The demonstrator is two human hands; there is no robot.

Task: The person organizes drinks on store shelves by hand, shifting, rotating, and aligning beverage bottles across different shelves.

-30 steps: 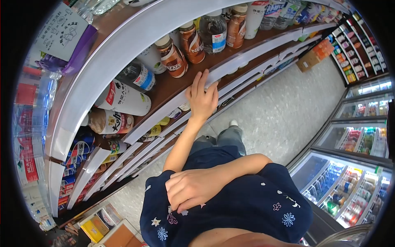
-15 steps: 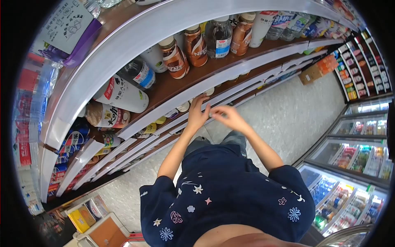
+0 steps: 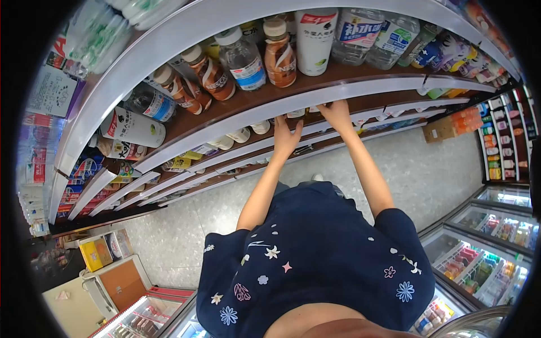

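Note:
My left hand [image 3: 287, 138] reaches up to the second shelf, just under the white edge strip of the shelf above. Its thumb stands apart from the fingers, beside a bottle [image 3: 295, 114] that is mostly hidden. My right hand [image 3: 337, 115] reaches in at the same level, farther right, with thumb and fingers apart and the fingertips partly behind the strip. Whether either hand touches a bottle I cannot tell. Pale-capped bottles [image 3: 239, 135] line that shelf to the left.
Above stand brown coffee bottles [image 3: 280, 59], a clear bottle with a blue label [image 3: 243, 62] and a white bottle [image 3: 316, 45]. An orange-and-brown carton [image 3: 442, 128] sits on the floor. Glass-door coolers [image 3: 479, 253] line the right side.
My hands were close together in front of the lower shelves; now they are apart, both reaching in at the second shelf. The view has shifted right along the shelving.

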